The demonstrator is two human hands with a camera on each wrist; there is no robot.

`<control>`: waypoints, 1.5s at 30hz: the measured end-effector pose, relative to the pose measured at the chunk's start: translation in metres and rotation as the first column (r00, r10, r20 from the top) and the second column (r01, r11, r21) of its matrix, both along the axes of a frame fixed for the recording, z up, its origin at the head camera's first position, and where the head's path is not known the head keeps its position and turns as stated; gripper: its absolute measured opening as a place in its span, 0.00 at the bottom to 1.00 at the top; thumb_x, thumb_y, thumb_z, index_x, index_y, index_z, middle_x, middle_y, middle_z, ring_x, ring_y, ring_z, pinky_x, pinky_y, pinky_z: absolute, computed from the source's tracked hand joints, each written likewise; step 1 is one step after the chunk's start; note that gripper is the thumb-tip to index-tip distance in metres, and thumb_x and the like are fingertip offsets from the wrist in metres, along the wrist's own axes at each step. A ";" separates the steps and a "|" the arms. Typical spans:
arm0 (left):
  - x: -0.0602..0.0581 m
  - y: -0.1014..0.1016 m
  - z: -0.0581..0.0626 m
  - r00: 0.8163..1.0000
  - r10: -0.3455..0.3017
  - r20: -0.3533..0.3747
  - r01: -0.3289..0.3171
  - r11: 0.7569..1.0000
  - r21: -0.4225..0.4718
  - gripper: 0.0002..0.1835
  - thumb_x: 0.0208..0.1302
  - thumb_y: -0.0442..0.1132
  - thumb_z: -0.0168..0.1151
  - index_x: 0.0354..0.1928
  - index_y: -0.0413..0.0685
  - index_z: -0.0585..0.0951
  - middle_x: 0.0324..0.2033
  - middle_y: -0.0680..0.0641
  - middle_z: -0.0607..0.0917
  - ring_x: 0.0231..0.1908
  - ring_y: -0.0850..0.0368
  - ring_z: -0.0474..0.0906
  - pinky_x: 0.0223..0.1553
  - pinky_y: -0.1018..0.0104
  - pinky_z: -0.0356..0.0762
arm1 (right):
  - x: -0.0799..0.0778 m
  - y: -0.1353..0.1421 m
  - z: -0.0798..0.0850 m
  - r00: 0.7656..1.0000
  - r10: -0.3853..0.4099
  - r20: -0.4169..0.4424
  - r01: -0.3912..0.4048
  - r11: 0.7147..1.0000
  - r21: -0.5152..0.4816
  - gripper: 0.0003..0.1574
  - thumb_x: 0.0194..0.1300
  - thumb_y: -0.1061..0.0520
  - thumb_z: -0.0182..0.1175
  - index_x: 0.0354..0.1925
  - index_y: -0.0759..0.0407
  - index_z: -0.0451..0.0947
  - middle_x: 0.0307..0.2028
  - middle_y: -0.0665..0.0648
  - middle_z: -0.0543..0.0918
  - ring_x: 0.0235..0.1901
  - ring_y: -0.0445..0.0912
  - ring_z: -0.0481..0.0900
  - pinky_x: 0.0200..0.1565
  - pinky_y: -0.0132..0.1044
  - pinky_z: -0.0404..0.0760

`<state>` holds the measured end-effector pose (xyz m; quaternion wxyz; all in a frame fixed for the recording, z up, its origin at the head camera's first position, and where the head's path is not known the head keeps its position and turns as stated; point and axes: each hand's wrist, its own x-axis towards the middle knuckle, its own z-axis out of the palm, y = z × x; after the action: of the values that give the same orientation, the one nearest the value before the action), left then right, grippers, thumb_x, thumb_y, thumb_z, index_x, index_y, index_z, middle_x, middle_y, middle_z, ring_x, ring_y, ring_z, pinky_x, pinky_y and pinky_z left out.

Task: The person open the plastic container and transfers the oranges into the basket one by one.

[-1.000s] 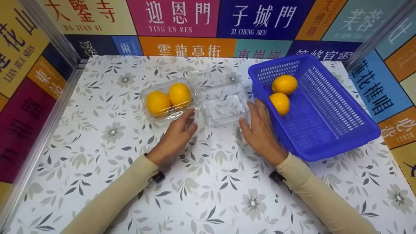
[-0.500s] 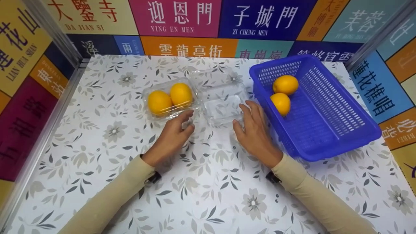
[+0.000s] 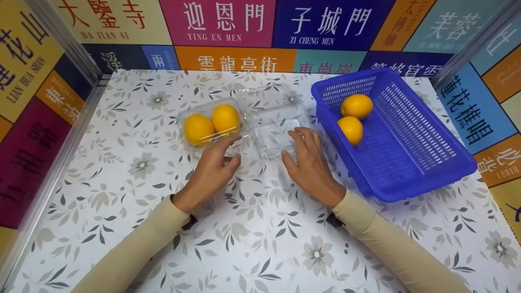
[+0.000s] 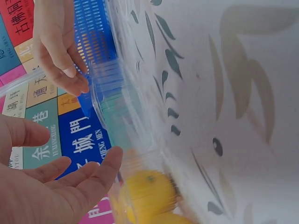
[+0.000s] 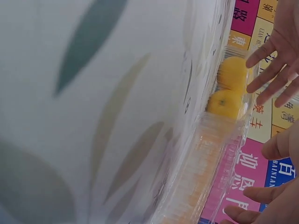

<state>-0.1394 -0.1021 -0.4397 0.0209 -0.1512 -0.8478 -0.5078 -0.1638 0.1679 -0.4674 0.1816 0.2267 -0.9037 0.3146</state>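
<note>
Two oranges [image 3: 199, 129] sit side by side in the left half of a transparent plastic clamshell box [image 3: 281, 130], whose other half lies spread to the right. My left hand [image 3: 209, 173] hovers just in front of the filled half, fingers loosely bent, holding nothing. Over the near right corner of the other half is my right hand [image 3: 311, 167], also holding nothing, its fingers spread and relaxed. Whether fingertips touch the plastic I cannot tell. The left wrist view shows the left fingers [image 4: 100, 175] above the box, and the right wrist view shows the oranges [image 5: 226, 103] behind plastic.
To the right stands a blue-purple plastic basket [image 3: 419, 179] with perforated sides, holding two more oranges [image 3: 356, 106] at its left wall. A floral cloth covers the table [image 3: 260, 244]. Printed panels [image 3: 224, 24] with large characters rise behind and at both sides.
My right hand has moved left, away from the basket and over the box's right part. My left hand has drawn slightly left and back. The box and oranges stay in place.
</note>
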 end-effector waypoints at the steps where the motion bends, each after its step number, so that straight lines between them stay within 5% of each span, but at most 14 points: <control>1: 0.001 -0.001 0.001 1.000 0.002 -0.019 -0.002 1.000 -0.005 0.27 0.75 0.29 0.59 0.75 0.33 0.76 0.73 0.37 0.79 0.73 0.40 0.76 0.61 0.49 0.88 | 0.000 -0.002 0.001 1.000 0.002 -0.005 -0.002 1.000 0.008 0.30 0.75 0.59 0.66 0.68 0.74 0.76 0.67 0.73 0.75 0.70 0.66 0.67 0.74 0.59 0.69; 7: 0.008 -0.002 0.007 0.981 0.003 -0.193 -0.023 0.995 -0.102 0.26 0.74 0.28 0.61 0.73 0.33 0.77 0.71 0.36 0.81 0.70 0.40 0.78 0.65 0.46 0.84 | -0.003 -0.011 0.003 1.000 0.011 -0.011 -0.011 1.000 0.021 0.29 0.75 0.58 0.66 0.67 0.73 0.76 0.66 0.73 0.75 0.71 0.67 0.66 0.74 0.60 0.69; 14: 0.007 -0.007 0.007 0.917 -0.005 -0.398 -0.089 0.972 -0.218 0.28 0.73 0.27 0.65 0.73 0.33 0.75 0.68 0.35 0.81 0.69 0.40 0.77 0.77 0.50 0.72 | -0.011 -0.018 0.003 1.000 0.019 0.000 -0.019 1.000 0.017 0.31 0.73 0.57 0.68 0.68 0.73 0.76 0.67 0.72 0.76 0.72 0.66 0.66 0.75 0.59 0.68; 19: 0.004 -0.015 0.006 0.901 -0.017 -0.434 -0.122 0.949 -0.289 0.29 0.73 0.28 0.65 0.74 0.33 0.74 0.70 0.33 0.78 0.71 0.38 0.74 0.77 0.50 0.71 | -0.015 -0.023 0.003 1.000 0.025 0.005 -0.025 1.000 0.016 0.33 0.73 0.56 0.69 0.67 0.73 0.77 0.67 0.72 0.76 0.73 0.66 0.66 0.75 0.58 0.68; 24: -0.001 -0.025 0.005 0.894 -0.058 -0.444 -0.159 0.886 -0.435 0.34 0.72 0.32 0.68 0.76 0.32 0.71 0.75 0.30 0.72 0.78 0.29 0.64 0.80 0.40 0.65 | -0.019 -0.030 0.001 0.999 0.041 -0.019 -0.041 0.999 0.023 0.33 0.71 0.56 0.71 0.66 0.74 0.77 0.65 0.71 0.78 0.72 0.67 0.67 0.75 0.59 0.68; 29: -0.005 -0.032 0.004 0.902 -0.049 -0.429 -0.214 0.813 -0.542 0.37 0.71 0.36 0.72 0.78 0.33 0.69 0.78 0.28 0.68 0.80 0.25 0.58 0.78 0.24 0.56 | -0.022 -0.040 0.003 0.998 0.055 0.003 -0.055 0.997 0.048 0.34 0.72 0.54 0.70 0.67 0.73 0.76 0.66 0.71 0.78 0.73 0.67 0.67 0.76 0.59 0.68; 34: -0.011 -0.039 0.003 0.931 0.001 -0.365 -0.235 0.769 -0.595 0.40 0.72 0.40 0.71 0.80 0.36 0.67 0.80 0.29 0.65 0.82 0.25 0.53 0.76 0.17 0.51 | -0.026 -0.053 0.004 0.998 0.059 0.037 -0.061 0.996 0.072 0.35 0.74 0.52 0.70 0.69 0.72 0.75 0.67 0.70 0.78 0.74 0.67 0.66 0.77 0.58 0.67; 39: -0.017 -0.046 0.003 0.946 0.028 -0.323 -0.236 0.743 -0.626 0.41 0.74 0.44 0.71 0.81 0.37 0.65 0.80 0.28 0.64 0.82 0.24 0.50 0.75 0.17 0.54 | -0.030 -0.063 0.003 0.995 0.062 0.073 -0.068 0.994 0.084 0.36 0.74 0.51 0.70 0.69 0.72 0.75 0.66 0.69 0.80 0.73 0.66 0.67 0.77 0.57 0.68; 45: -0.023 -0.051 0.002 0.968 0.035 -0.249 -0.193 0.740 -0.644 0.43 0.74 0.46 0.73 0.81 0.38 0.63 0.81 0.27 0.60 0.83 0.21 0.45 0.74 0.16 0.54 | -0.037 -0.071 0.004 0.994 0.060 0.097 -0.069 0.993 0.096 0.34 0.74 0.52 0.70 0.68 0.73 0.76 0.63 0.68 0.82 0.71 0.64 0.68 0.74 0.55 0.70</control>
<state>-0.1628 -0.1535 -0.4378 0.0909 -0.1517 -0.9726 -0.1512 -0.2007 0.0973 -0.4635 0.1174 0.2496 -0.9178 0.2855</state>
